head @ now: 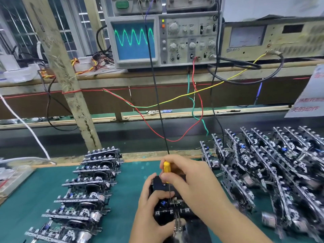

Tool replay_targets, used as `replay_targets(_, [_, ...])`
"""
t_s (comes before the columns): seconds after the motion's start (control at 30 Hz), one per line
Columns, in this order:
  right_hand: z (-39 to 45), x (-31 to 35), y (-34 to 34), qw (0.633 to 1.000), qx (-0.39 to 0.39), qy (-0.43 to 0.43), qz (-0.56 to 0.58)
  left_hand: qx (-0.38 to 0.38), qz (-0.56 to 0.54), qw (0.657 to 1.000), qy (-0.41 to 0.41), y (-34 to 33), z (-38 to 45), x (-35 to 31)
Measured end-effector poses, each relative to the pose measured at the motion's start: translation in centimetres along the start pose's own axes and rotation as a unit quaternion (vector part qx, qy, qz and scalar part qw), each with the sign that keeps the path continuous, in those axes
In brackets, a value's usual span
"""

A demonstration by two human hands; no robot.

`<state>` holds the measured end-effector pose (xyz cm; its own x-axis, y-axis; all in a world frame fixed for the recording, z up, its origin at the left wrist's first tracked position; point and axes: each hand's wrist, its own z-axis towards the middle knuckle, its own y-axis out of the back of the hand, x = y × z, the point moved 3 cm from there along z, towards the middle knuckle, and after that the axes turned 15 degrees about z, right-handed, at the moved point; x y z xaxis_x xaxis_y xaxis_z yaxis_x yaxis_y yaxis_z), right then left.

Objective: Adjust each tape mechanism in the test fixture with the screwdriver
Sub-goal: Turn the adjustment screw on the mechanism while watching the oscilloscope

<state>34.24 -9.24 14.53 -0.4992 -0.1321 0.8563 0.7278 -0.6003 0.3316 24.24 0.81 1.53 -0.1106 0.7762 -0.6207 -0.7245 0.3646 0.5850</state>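
2 hands busy | right hand pinches screwdriver (yellow handle) | left hand grips test fixture

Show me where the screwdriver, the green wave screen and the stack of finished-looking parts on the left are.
screwdriver [166, 167]: head view, on its yellow handle.
screen [134, 41]: head view, on the blue display with the green wave.
stack [84, 192]: head view, on the middle of the left row of mechanisms.

Glossy yellow plastic screwdriver; matt green mat; shiny metal mechanisms.
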Motion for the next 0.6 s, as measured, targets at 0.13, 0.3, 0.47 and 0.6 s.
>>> replay_targets(0.13, [-0.7,-0.3,-0.5,0.997,-0.046,0.056,-0.005,0.005,0.008,1.0,-0.008,-0.1,0.0,0.6])
replay_targets(0.3, [-2.7,-1.4,-1.1,0.982,-0.101,0.073,0.142,-0.001,-0.007,0.999,-0.034,-1.0,-0.6,1.8])
replay_targets(0.47, [-4.1,-3.9,1.2,0.98,-0.109,-0.016,-0.163,0.016,-0.038,0.999,-0.033,-0.4,0.4,1.2])
replay_targets(0.6, [-5.3,-6.1,0.9,0.973,-0.048,-0.127,-0.187,0.031,-0.044,0.998,-0.025,-0.2,0.6,0.9])
